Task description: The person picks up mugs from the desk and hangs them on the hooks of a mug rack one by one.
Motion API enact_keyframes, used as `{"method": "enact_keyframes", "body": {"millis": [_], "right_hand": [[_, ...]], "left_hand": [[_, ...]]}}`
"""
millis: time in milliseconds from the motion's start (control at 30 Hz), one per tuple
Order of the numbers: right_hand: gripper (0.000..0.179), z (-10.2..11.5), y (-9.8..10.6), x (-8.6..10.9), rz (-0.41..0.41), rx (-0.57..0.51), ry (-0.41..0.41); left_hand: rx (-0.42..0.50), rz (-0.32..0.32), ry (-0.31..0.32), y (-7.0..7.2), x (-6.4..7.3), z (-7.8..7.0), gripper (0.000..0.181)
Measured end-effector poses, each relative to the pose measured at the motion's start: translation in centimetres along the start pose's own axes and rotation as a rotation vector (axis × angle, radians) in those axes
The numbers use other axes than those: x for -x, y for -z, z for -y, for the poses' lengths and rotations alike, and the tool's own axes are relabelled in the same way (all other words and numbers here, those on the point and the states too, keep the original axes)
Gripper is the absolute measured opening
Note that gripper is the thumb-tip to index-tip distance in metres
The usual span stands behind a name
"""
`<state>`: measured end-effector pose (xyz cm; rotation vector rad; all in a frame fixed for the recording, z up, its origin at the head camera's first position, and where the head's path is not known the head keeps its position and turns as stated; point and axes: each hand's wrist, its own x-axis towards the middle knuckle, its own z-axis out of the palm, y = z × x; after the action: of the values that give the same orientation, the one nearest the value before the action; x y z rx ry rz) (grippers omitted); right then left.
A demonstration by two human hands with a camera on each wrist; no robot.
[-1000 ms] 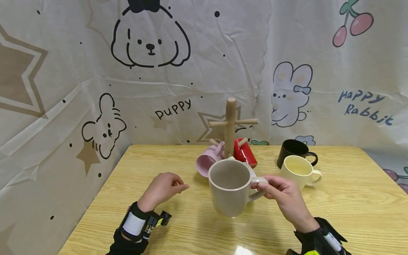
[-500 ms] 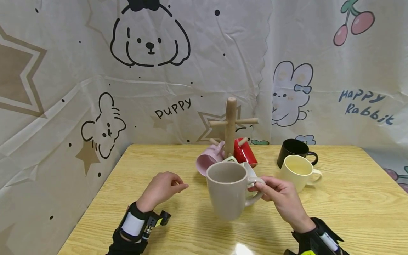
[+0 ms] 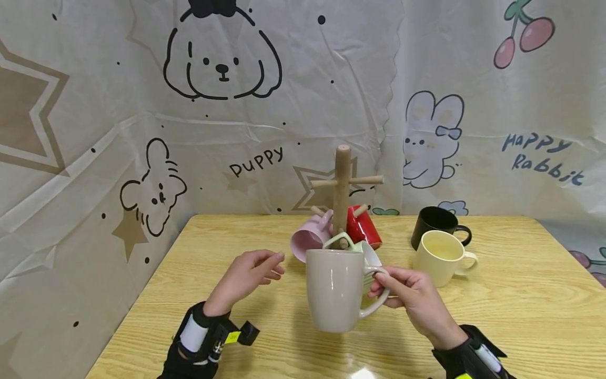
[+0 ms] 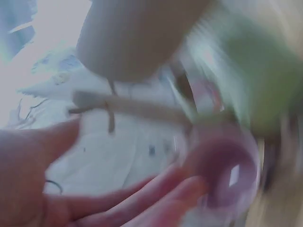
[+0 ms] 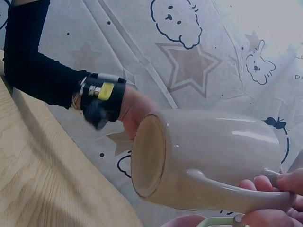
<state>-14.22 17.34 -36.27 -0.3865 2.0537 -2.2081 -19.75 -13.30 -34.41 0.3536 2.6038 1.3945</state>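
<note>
A beige mug (image 3: 333, 292) hangs over the table in front of the wooden mug tree (image 3: 343, 192). My right hand (image 3: 418, 301) grips its handle between thumb and fingers. The mug leans away, so its inside is hidden in the head view; its bottom faces the camera in the right wrist view. Left of it, my left hand (image 3: 248, 279) is held above the table with loosely extended fingers, holding nothing. A pink mug (image 3: 306, 239), a red mug (image 3: 363, 227) and a pale green mug (image 3: 374, 258), partly hidden by the beige one, are at the tree's lower pegs.
A yellow mug (image 3: 440, 260) stands on the table (image 3: 516, 295) at the right, with a black mug (image 3: 432, 226) behind it. Two upper pegs of the tree stick out sideways with nothing on them. A printed cloth (image 3: 260, 126) closes off the back and left.
The beige mug has tipped, rim away, and come slightly down and left; its opening no longer shows. My left hand has turned and its fingers have spread a little.
</note>
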Motion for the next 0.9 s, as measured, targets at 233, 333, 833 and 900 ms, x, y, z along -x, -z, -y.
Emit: {"method": "enact_keyframes", "body": {"millis": [233,333,833,900], "right_hand": [[0.014,-0.1,-0.7,0.1,-0.016,0.043,0.029],[0.025,-0.1,-1.0,0.1,-0.029,0.068,-0.002],[0.045,-0.6,-1.8,0.1,-0.049,0.079,-0.127],[0.045,-0.6,-1.9,0.2,-0.054,0.078,-0.140]], "left_hand": [[0.428,0.156,-0.113,-1.4,1.5,-1.4,0.073],[0.430,0.191,-0.121,-2.6,2.1,-1.9,0.090],[0.507,0.178,-0.186,-6.7,1.4,-1.7,0.084],[0.509,0.171,-0.180,-6.8,1.4,-1.8,0.081]]}}
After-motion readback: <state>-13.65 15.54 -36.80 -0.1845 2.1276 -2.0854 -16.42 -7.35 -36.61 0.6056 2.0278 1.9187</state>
